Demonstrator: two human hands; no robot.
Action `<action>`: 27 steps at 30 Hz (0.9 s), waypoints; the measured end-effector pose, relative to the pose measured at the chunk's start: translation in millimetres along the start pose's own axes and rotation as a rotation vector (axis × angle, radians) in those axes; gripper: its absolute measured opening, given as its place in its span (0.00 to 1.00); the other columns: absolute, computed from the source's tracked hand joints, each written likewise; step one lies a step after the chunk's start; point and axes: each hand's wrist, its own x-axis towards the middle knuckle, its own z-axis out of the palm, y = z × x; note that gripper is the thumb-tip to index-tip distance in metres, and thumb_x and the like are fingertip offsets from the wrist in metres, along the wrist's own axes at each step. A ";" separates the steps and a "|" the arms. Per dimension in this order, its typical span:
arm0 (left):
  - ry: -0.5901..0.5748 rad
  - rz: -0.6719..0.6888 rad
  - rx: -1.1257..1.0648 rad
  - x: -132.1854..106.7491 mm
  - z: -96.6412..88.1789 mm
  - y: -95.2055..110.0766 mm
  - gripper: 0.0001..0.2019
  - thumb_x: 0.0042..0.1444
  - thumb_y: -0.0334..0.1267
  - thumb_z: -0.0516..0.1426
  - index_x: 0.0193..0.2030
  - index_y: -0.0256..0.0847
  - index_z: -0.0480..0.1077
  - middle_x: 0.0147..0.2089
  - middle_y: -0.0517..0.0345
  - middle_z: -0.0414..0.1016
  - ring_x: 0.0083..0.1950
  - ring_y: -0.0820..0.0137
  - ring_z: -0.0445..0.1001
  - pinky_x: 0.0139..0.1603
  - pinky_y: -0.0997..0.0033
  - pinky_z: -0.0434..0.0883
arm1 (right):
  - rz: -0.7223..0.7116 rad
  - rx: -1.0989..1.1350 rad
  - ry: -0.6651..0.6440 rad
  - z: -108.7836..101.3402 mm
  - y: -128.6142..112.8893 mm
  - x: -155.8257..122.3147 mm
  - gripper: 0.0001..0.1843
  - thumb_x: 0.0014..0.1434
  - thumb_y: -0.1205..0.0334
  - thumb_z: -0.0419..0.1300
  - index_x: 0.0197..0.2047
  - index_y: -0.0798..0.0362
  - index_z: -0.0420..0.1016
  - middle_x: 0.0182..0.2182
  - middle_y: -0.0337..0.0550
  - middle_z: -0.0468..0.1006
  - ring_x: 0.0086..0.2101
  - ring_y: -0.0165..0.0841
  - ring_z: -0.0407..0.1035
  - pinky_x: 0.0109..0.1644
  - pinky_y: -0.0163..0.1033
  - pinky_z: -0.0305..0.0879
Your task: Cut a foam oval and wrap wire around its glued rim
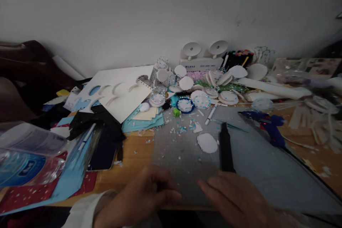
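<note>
My left hand (146,194) hovers at the near edge of the grey cutting mat (171,160). Its fingers curl loosely with the thumb apart, slightly blurred, and I see nothing between them. Stretched out flat, my right hand (235,197) is low over the mat, close to the near end of a long black tool (226,148). A white paper disc (207,143) with an uneven edge lies beyond both hands. Small white and blue scraps (183,129) are scattered past it, near a white pen (211,114) and tweezers (232,125).
A blue glue gun (267,124) with a lit red light rests on the right, its cord trailing forward. White discs with blue dots (201,99) pile up along the back before a twin-lamp light (201,63). Papers, a dark phone (103,155) and a plastic bottle (29,165) crowd the left.
</note>
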 end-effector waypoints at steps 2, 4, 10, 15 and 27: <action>-0.146 -0.050 -0.129 2.0 -1.9 1.8 0.12 0.52 0.44 0.60 0.25 0.38 0.72 0.24 0.64 0.70 0.26 0.77 0.64 0.28 0.79 0.60 | -0.096 -0.066 0.076 -1.2 1.4 0.5 0.22 0.67 0.75 0.39 0.46 0.57 0.74 0.30 0.41 0.81 0.31 0.31 0.73 0.39 0.36 0.69; -0.070 0.000 -0.095 3.1 -0.2 0.7 0.12 0.52 0.44 0.61 0.25 0.37 0.72 0.24 0.63 0.71 0.27 0.77 0.65 0.28 0.79 0.61 | -0.082 -0.076 0.077 -1.4 4.2 3.4 0.19 0.68 0.73 0.42 0.45 0.57 0.74 0.29 0.41 0.81 0.30 0.30 0.73 0.39 0.35 0.69; 0.347 0.519 0.429 1.9 10.4 -8.4 0.09 0.60 0.32 0.54 0.29 0.38 0.71 0.29 0.58 0.73 0.32 0.73 0.70 0.33 0.77 0.62 | 0.315 0.203 -0.046 2.8 12.6 13.6 0.05 0.60 0.66 0.58 0.41 0.53 0.72 0.34 0.46 0.78 0.36 0.36 0.73 0.41 0.41 0.71; 0.420 0.648 0.613 1.8 14.5 -11.1 0.10 0.61 0.29 0.52 0.31 0.39 0.71 0.28 0.57 0.74 0.30 0.72 0.69 0.31 0.74 0.61 | 0.394 0.460 -0.096 -1.9 12.3 18.9 0.12 0.58 0.65 0.63 0.46 0.50 0.69 0.37 0.42 0.77 0.40 0.34 0.72 0.43 0.38 0.72; -0.265 -0.005 -0.333 2.8 -2.0 -1.3 0.18 0.49 0.52 0.61 0.25 0.36 0.71 0.22 0.64 0.68 0.23 0.79 0.62 0.24 0.78 0.55 | -0.165 0.091 0.067 -13.4 0.8 14.4 0.17 0.64 0.77 0.46 0.38 0.54 0.74 0.28 0.40 0.82 0.28 0.30 0.74 0.28 0.36 0.70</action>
